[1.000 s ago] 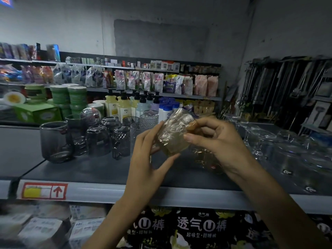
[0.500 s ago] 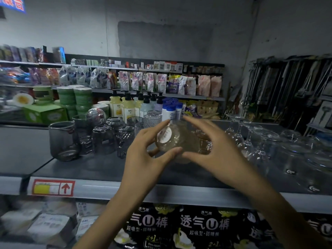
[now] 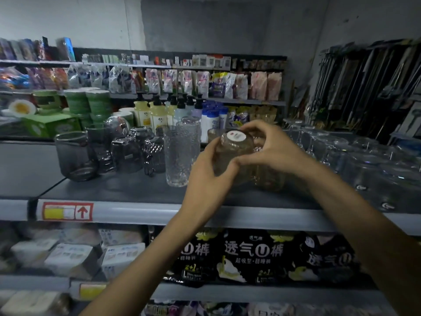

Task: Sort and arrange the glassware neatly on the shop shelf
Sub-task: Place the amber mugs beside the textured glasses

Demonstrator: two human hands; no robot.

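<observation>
Just right of the tall textured tumbler (image 3: 181, 153), a clear glass (image 3: 234, 156) is being gripped by the left hand (image 3: 205, 179) and the right hand (image 3: 276, 151), fingers curled round its sides. Tilted sideways a second ago, it is now being lowered base-up toward the shelf (image 3: 114, 190), so placement is probably being finished. A red-framed arrow tag (image 3: 67, 211) is being shown at the left, the glass's round white sticker (image 3: 236, 136) cannot be read, and "透气U裤" is being displayed on the black packs (image 3: 252, 249) below.

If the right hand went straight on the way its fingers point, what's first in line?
The left hand, gripping the same upturned glass; beyond it, probably the tall textured tumbler, depth unclear.
</observation>
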